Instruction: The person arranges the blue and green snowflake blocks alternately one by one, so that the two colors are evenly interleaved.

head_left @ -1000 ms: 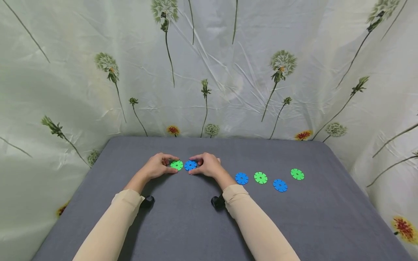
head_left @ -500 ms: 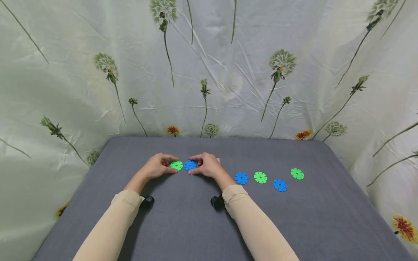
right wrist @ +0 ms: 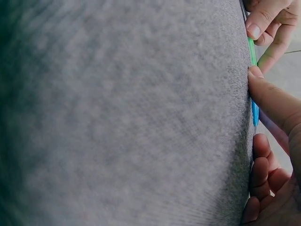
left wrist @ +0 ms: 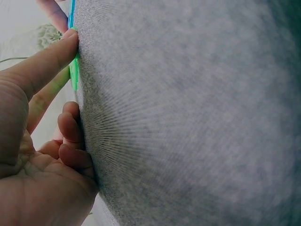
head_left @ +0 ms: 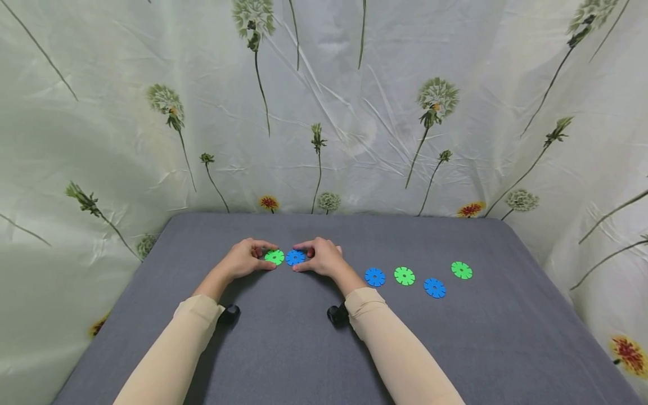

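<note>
My left hand [head_left: 244,257] pinches a green notched disc [head_left: 274,257] between thumb and index finger, at its near and far edges. In the same way my right hand [head_left: 324,257] pinches a blue notched disc [head_left: 295,257]. Both discs lie flat on the grey cloth, side by side with a narrow gap between them in the head view. Edge-on in the left wrist view, the green disc [left wrist: 74,75] appears low against the cloth beneath the fingers. The right wrist view shows the blue disc [right wrist: 255,114] edge-on, partly behind the thumb.
To the right of the right hand lie a blue disc [head_left: 375,277], a green disc [head_left: 404,276], another blue disc [head_left: 435,288] and another green disc [head_left: 462,270]. A grey cloth [head_left: 283,349] covers the table. A flower-printed curtain [head_left: 374,140] hangs behind it.
</note>
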{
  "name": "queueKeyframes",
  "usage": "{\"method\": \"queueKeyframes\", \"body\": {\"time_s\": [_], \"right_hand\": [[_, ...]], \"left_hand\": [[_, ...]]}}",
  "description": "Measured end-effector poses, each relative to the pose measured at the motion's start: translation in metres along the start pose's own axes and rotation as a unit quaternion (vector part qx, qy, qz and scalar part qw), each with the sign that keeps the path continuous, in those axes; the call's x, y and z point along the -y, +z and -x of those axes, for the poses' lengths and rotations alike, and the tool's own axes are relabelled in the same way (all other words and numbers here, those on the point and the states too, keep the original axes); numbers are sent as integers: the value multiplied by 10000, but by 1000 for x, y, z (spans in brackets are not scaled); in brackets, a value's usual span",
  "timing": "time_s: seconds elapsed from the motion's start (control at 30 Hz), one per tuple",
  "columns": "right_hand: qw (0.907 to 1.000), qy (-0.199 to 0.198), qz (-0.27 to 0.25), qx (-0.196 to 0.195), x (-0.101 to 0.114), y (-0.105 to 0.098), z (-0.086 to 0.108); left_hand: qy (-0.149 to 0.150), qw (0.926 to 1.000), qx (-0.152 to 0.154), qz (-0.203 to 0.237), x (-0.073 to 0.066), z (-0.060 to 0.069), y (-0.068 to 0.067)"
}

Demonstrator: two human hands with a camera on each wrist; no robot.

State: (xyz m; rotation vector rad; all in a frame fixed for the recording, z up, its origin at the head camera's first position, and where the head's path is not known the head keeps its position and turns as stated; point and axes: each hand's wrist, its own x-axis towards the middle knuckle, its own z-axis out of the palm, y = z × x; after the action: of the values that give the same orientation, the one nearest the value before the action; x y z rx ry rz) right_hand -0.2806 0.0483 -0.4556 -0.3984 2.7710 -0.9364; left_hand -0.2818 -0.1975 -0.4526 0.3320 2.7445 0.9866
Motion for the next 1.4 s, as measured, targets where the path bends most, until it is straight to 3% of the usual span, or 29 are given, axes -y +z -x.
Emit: {"method": "queueKeyframes", "body": {"time_s": [0.37,0.67,0.87,1.0,1.4], "right_hand": [[9999,-14,123,88,1,-2,2],[9987,-269,-10,441,-2,-12,2],[9947,-474,-538,731,-9,-26,5],[9934,-528,-592,832,-14,-38,9],[9956,-412,-183,822,-45,-80,31]], "left_hand": [[135,9999,-80,18,3,-2,1],[203,9996,-111,151,0,-1,1],[403,9991,-106,0,-2,-2,-1],[476,9988,-94,-112,-6,-3,1],[457,9982,51,-395,-21,-15,13]]}}
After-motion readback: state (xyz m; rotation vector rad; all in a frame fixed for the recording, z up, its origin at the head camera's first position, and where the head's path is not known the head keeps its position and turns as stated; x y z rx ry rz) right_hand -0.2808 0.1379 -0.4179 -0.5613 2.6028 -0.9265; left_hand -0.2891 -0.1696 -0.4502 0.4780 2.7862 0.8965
